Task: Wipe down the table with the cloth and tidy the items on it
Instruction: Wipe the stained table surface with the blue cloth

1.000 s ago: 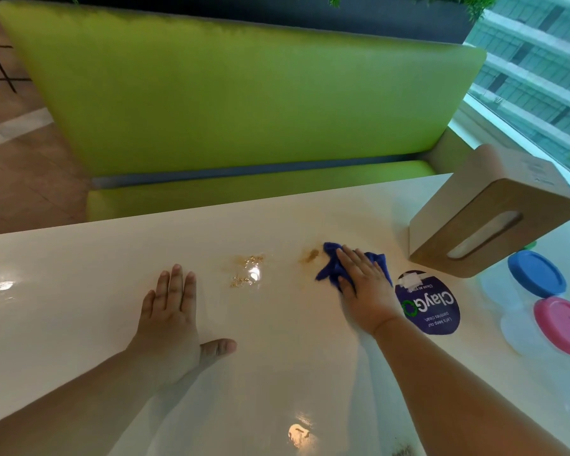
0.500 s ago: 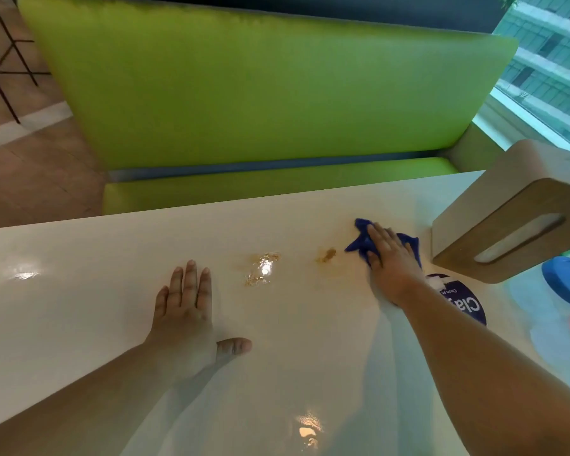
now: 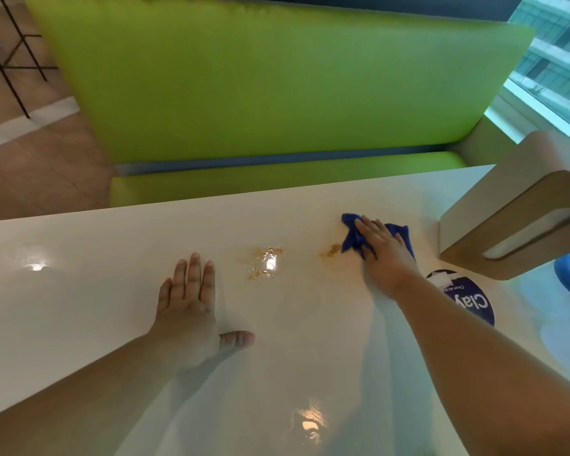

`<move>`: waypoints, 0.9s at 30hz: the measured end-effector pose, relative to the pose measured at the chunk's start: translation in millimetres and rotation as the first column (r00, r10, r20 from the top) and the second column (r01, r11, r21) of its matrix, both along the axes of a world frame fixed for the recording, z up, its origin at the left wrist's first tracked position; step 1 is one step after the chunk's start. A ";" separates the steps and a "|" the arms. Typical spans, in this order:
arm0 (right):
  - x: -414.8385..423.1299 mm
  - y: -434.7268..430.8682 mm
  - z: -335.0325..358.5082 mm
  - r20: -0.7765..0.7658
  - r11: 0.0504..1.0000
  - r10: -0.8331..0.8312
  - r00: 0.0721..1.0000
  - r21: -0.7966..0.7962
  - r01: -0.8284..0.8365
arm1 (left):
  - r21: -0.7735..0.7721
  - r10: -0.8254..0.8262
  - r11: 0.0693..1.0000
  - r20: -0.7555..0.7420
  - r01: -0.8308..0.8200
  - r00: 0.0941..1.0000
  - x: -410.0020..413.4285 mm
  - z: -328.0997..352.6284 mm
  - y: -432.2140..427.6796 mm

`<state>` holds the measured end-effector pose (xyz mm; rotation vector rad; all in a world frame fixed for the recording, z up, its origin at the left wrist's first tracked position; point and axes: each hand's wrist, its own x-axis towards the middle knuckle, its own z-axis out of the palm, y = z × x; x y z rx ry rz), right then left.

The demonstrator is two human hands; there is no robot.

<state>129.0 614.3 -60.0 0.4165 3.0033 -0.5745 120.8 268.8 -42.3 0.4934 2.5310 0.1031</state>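
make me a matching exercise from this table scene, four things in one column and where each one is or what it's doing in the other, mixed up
Things:
1. cloth
2. left hand
3. tissue box
4. round sticker

Places or states:
A. flat on the bare table, fingers spread, holding nothing
B. far right of the table, slot facing the camera
C. pressed under the right hand, beside a brown smear
D. stuck to the table, partly hidden by the right forearm

Pairs: 1-C, 2-A, 3-B, 4-D
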 end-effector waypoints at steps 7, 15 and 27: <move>29.1 -18.6 1.2 0.004 0.981 0.195 0.981 0.008 -0.195 | -0.006 0.004 1.000 0.004 -0.004 1.000 0.3 0.3 0.7; 18.4 -65.9 1.3 0.040 0.996 0.087 0.995 0.032 -0.088 | -0.008 0.000 1.000 0.003 0.000 1.000 0.9 3.3 1.5; 37.6 -83.5 5.0 0.051 0.994 0.096 0.994 0.053 -0.098 | 0.003 0.008 1.000 0.009 -0.008 1.000 0.8 2.9 1.5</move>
